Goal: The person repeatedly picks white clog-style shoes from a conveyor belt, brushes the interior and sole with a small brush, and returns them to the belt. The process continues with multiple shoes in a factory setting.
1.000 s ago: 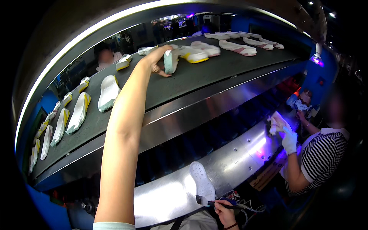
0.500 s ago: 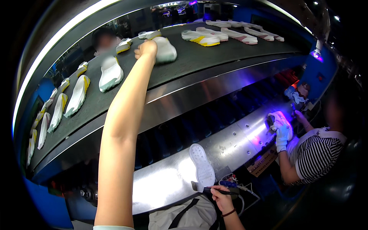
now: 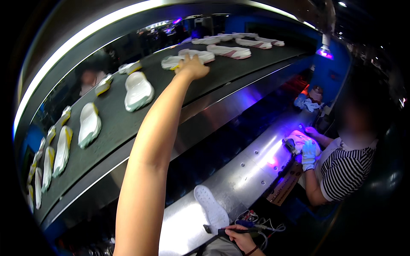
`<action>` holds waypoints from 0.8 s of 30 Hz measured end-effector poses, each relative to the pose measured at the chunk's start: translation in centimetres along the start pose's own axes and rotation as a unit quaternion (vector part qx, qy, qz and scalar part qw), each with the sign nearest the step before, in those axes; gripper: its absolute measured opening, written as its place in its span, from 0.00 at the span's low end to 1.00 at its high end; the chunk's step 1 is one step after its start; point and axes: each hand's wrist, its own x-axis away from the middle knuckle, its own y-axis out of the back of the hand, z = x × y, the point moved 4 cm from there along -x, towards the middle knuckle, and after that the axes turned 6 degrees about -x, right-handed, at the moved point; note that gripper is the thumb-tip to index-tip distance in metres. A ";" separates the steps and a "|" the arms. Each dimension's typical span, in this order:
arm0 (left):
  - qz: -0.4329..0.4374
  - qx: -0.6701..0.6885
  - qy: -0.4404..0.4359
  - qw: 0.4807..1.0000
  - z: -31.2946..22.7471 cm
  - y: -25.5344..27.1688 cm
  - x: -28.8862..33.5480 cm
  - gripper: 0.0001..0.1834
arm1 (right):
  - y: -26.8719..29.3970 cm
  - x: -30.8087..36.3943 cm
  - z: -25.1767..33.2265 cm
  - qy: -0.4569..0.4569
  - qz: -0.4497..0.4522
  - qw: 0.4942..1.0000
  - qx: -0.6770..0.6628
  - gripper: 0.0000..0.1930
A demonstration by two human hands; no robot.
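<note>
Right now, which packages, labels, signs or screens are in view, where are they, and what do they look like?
Brown cardboard box with dark print: leaning at the front edge of the shiny metal workbench, below the co-worker's white-gloved hand; flat, rectangular.
No screens or signs show clearly.

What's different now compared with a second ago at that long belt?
The left hand gripped a white sole a second ago and laid it on the dark belt; now it rests open beside a sole. The soles have drifted along. The right hand kept its dark tool by the white sole.
</note>
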 end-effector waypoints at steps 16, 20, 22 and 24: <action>-0.149 -0.049 -0.126 0.980 0.6 -0.7 -0.5 0.18 | -0.2 -1.2 -0.6 -0.021 -0.003 1.000 0.016 0.06; -0.086 0.107 -0.250 0.959 0.2 0.1 1.2 0.19 | 0.2 -0.2 -1.0 -0.026 0.009 1.000 -0.005 0.06; -0.054 0.107 -0.243 0.963 0.3 0.1 1.8 0.18 | 0.1 0.2 -1.1 -0.034 0.015 0.999 -0.019 0.06; -0.043 0.027 -0.221 0.974 0.7 1.6 2.9 0.18 | -0.2 0.5 -0.9 -0.021 0.022 1.000 -0.005 0.06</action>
